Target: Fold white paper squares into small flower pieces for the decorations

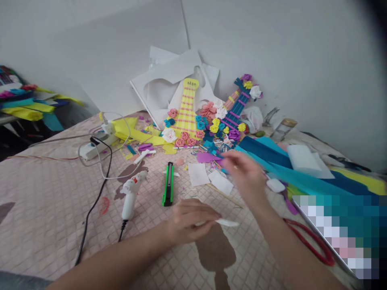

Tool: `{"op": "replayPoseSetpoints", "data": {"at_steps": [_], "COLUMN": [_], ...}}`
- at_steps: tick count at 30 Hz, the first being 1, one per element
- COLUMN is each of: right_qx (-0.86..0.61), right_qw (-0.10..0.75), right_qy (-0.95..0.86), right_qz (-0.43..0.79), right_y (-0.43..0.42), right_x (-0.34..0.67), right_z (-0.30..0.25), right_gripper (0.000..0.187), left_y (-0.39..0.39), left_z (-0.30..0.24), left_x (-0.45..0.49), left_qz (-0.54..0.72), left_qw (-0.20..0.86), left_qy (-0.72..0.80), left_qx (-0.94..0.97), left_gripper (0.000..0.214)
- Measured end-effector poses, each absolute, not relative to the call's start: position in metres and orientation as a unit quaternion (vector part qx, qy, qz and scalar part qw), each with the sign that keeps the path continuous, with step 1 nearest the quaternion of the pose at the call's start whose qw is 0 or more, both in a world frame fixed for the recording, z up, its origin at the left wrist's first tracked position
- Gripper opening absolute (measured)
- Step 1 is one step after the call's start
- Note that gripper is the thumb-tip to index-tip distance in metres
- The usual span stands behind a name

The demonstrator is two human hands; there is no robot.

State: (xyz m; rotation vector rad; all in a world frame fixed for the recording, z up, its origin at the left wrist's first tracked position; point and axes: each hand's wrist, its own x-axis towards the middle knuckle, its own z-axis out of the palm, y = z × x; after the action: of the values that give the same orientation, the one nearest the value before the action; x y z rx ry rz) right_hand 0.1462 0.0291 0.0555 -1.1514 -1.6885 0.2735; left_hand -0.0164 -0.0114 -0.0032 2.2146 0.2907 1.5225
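White strip [227,222]: a small, flat, pale sliver with a pointed end, pinched in the curled fingers of the left hand [190,222] low over the pink checked cloth [60,225], tip jutting rightward. Right hand [245,174]: blurred, raised near the white paper squares [198,174] and purple scraps [207,157]; whether its fingers grip anything cannot be told. Green utility knife [168,185] and white glue gun [130,193] lie to the left.
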Motion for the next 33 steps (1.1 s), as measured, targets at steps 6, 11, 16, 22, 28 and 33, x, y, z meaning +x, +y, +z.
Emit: {"op": "replayPoseSetpoints", "data": {"at_steps": [6,11,16,22,28,33], "right_qx": [-0.350,-0.317,-0.293,-0.277,-0.273,-0.288], "right_qw": [0.209,0.173,0.156,0.150,0.156,0.165], "right_qy": [-0.913,-0.930,-0.938,-0.940,-0.940,-0.935], "right_qz": [-0.032,-0.067,-0.105,-0.133,-0.132,-0.125], "right_y": [0.079,0.092,0.099,0.101,0.099,0.100], "right_x": [0.097,0.084,0.077,0.074,0.074,0.075], "right_z": [-0.005,-0.021,-0.022,-0.026,-0.021,-0.025], "right_gripper": [0.021,0.016,0.014,0.017,0.016,0.012], "left_y": [-0.009,-0.007,-0.007,-0.006,-0.005,-0.005], "left_z": [-0.006,-0.004,-0.004,-0.006,-0.006,-0.007], "left_x": [-0.018,-0.020,-0.021,-0.020,-0.020,-0.021], "left_qz": [0.552,0.555,0.550,0.548,0.540,0.535], "left_qw": [0.169,0.144,0.130,0.134,0.139,0.134], "left_qy": [0.094,0.103,0.091,0.094,0.101,0.104], "left_qx": [0.811,0.813,0.820,0.820,0.824,0.828], "left_gripper": [0.024,0.022,0.019,0.020,0.021,0.019]}}
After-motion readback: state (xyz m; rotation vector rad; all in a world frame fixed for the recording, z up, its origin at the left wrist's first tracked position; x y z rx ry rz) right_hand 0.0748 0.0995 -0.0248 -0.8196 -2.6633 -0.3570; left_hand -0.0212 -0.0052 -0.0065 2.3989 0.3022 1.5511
